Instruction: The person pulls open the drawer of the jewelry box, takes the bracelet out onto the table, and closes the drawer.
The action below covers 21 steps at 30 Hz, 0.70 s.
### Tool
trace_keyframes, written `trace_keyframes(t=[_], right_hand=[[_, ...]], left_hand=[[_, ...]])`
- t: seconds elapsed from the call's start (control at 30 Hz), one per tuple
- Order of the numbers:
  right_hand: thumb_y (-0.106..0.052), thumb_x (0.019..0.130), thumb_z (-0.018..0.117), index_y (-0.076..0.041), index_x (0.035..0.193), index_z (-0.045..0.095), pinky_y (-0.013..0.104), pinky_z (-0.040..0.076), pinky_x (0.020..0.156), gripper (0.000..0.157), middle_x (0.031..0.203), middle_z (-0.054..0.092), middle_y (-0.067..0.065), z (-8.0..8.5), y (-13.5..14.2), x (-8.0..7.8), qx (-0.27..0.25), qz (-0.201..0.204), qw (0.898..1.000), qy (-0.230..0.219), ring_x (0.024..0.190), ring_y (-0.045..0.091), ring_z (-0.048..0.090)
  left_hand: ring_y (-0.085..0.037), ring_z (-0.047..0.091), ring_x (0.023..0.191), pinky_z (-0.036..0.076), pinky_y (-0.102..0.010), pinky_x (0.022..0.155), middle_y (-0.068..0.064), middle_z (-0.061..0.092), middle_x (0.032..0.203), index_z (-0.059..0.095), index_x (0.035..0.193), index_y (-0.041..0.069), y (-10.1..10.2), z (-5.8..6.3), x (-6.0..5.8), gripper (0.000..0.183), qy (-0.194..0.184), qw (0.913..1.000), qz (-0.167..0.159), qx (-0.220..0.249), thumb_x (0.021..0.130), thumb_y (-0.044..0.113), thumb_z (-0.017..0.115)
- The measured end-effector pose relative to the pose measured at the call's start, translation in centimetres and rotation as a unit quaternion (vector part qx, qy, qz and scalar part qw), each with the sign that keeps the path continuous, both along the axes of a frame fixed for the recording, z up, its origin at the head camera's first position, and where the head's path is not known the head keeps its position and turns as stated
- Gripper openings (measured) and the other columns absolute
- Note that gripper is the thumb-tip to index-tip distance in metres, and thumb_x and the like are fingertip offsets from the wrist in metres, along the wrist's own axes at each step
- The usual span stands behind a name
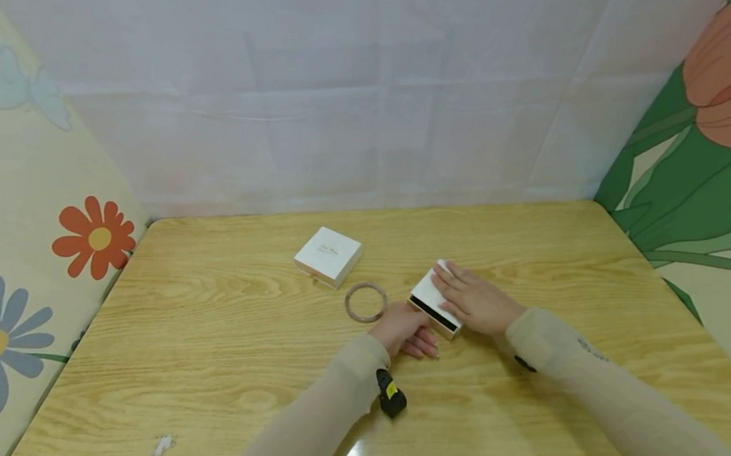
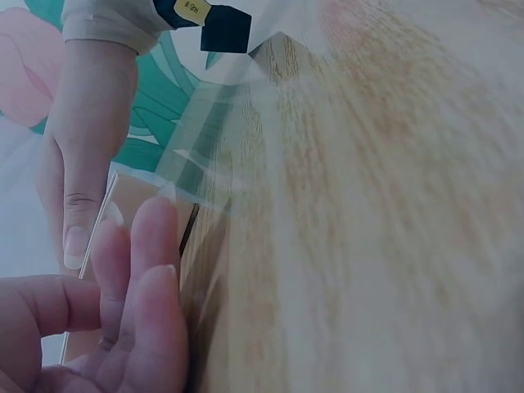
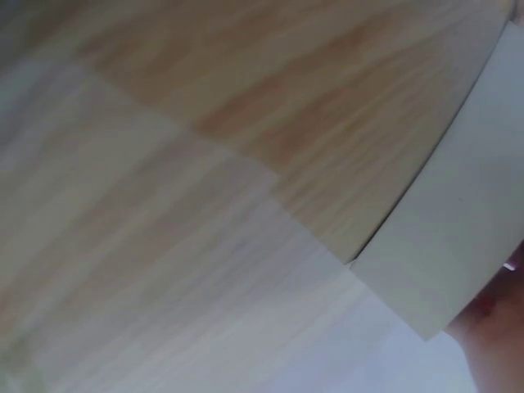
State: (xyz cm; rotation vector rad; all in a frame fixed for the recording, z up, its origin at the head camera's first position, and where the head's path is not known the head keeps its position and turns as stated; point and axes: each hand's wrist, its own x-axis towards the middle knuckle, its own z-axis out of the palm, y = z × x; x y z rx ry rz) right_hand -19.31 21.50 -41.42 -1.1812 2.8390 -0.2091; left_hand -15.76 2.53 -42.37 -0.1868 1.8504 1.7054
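Observation:
A white drawer box (image 1: 427,291) lies on the table with a dark gap showing between its lid and its pale front. My right hand (image 1: 477,303) rests on top of it, fingers spread and nearly straight. At the box's front is my left hand (image 1: 401,325), its outer fingers loosely bent. The left wrist view has these fingers (image 2: 155,295) just before the box's front side (image 2: 135,195); whether thumb and forefinger pinch anything there is hidden. In the right wrist view, the box's plain side (image 3: 458,196) stands on the wood.
A second white box (image 1: 328,252) with gold lettering and a small tab sits farther back and left. Between the boxes lies a thin brownish ring-shaped bangle (image 1: 348,305). The wood-grain table (image 1: 215,331) meets a white cloth wall behind. A pale scuff (image 1: 163,445) marks the table's front left.

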Motion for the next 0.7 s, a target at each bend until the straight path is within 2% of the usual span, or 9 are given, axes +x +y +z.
trace_keyframes(t=[0.57,0.7], right_hand=[[-0.016,0.104,0.049,0.013,0.144,0.041,0.060,0.029,0.117,0.050,0.154,0.033,0.031,-0.26,0.14,-0.11,-0.009,0.002,1.000,-0.006,0.144,0.051,0.028],[-0.015,0.104,0.049,0.013,0.144,0.041,0.060,0.029,0.116,0.050,0.154,0.033,0.031,-0.26,0.16,-0.09,-0.008,0.002,1.000,-0.008,0.144,0.051,0.028]], left_hand=[[-0.010,0.062,0.049,0.047,-0.018,0.041,-0.001,0.061,0.058,0.066,0.081,0.000,0.62,0.18,-0.56,0.021,0.008,0.9999,0.006,-0.007,0.095,0.008,0.052],[-0.010,0.062,0.049,0.047,-0.017,0.041,-0.001,0.061,0.058,0.062,0.079,0.005,0.87,0.05,-0.63,0.020,0.020,0.9998,0.007,-0.004,0.097,0.011,0.054]])
